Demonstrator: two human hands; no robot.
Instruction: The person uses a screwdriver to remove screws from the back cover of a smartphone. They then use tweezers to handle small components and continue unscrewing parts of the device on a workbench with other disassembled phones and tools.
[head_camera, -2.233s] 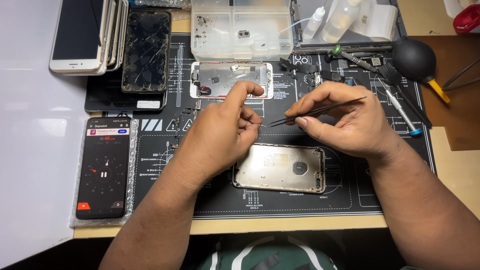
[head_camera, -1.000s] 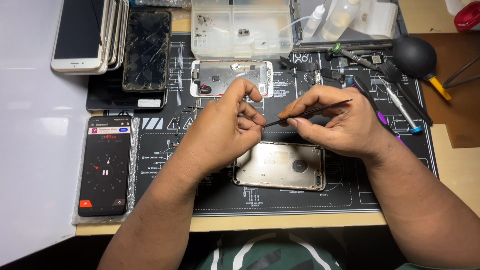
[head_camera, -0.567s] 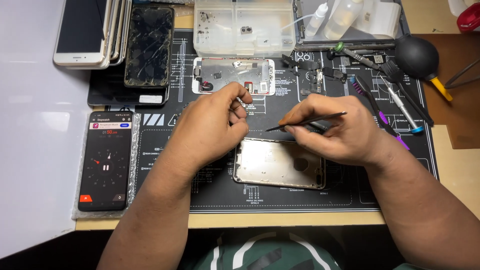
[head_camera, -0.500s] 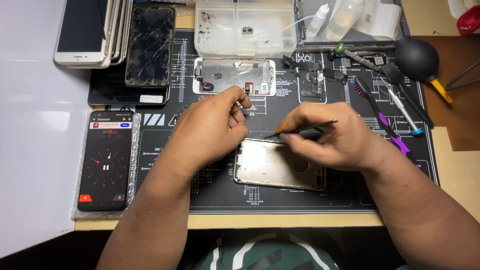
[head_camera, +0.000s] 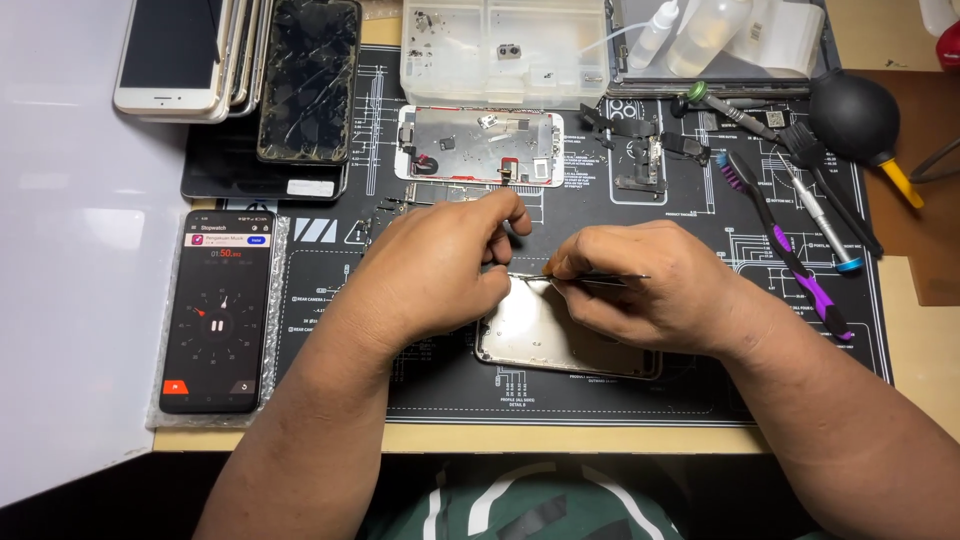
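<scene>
Head cam: black repair mat (head_camera: 420, 385) on tan bench, white sheet at left. Clear parts tray (head_camera: 500, 50) w/ small bits up top. Left hand (head_camera: 440, 275) pinched shut, contents hidden; right hand (head_camera: 650, 290) grips tweezers (head_camera: 595, 279) over silver phone housing (head_camera: 540, 335), mid-mat.

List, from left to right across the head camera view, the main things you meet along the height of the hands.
Phone showing a stopwatch → left hand → tweezers in the right hand → purple-handled brush.
</scene>
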